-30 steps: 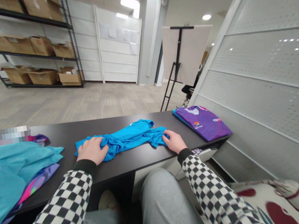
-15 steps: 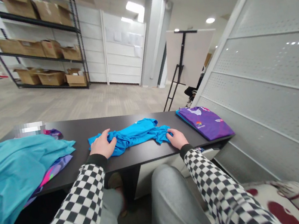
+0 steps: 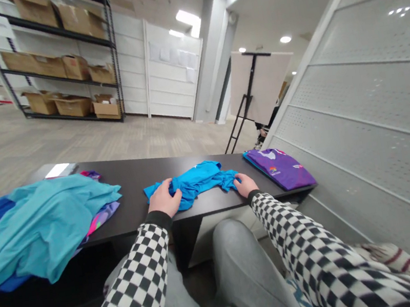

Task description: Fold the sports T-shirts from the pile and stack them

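A bright blue shirt (image 3: 203, 177) lies bunched and wrinkled in a sideways strip on the dark table (image 3: 130, 173). At its left end, my left hand (image 3: 164, 200) grips the cloth, thumb toward me and fingers curled over the folds. The fingers of my right hand (image 3: 246, 185) are closed on the crumpled right end. Folds hide part of the fingertips on both sides. Right of my right hand rests a folded purple shirt (image 3: 281, 168) with small printed logos, on top of something blue.
A loose heap of clothes with a turquoise shirt (image 3: 54, 208) on top hangs over the table's front left edge. Behind it sits a flat pale object (image 3: 58, 170). A perforated panel wall (image 3: 355, 98) closes the right side. Shelving with cardboard boxes (image 3: 78, 103) stands beyond.
The view has shifted, showing more of the clothes heap on the left. My hands are slightly nearer each other, and both still hold the blue shirt.
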Demonstrator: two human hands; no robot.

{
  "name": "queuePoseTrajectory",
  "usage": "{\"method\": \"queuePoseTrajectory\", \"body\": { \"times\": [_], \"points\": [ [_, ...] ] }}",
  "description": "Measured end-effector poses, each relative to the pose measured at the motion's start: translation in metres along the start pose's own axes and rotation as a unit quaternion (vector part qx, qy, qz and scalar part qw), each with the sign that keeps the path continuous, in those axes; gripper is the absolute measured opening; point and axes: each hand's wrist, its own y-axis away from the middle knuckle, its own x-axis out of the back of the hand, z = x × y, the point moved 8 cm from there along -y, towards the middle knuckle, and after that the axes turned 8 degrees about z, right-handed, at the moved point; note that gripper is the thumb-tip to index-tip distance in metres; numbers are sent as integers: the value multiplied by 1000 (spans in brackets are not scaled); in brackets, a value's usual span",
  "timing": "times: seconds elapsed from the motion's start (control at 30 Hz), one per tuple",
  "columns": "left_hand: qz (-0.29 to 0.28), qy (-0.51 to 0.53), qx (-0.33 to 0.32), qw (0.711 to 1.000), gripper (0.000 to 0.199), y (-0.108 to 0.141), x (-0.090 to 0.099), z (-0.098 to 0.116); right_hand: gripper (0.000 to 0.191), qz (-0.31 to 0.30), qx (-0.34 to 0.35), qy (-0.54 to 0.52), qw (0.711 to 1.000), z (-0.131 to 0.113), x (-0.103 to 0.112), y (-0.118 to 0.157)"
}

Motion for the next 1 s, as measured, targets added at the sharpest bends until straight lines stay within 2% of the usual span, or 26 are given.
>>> {"method": "queuePoseTrajectory", "body": {
  "times": [0.17,0.23,0.47,0.67,1.0],
  "points": [
    [81,-72,-28,994,49,31,31,0,33,1,7,18,1000,-5,4,1],
    [84,-87,-28,992,47,40,37,-3,33,-2,9,22,1000,-5,2,0],
    [47,-46,-55,996,45,38,31,-7,39,-15,9,22,1000,2,-6,-3],
    [15,-34,-9,999,51,30,27,-17,42,-23,20,17,999,6,-12,-5],
    [0,-137,-16,990,43,29,20,-20,41,-10,29,-14,999,7,-15,-4]
  ]
}}
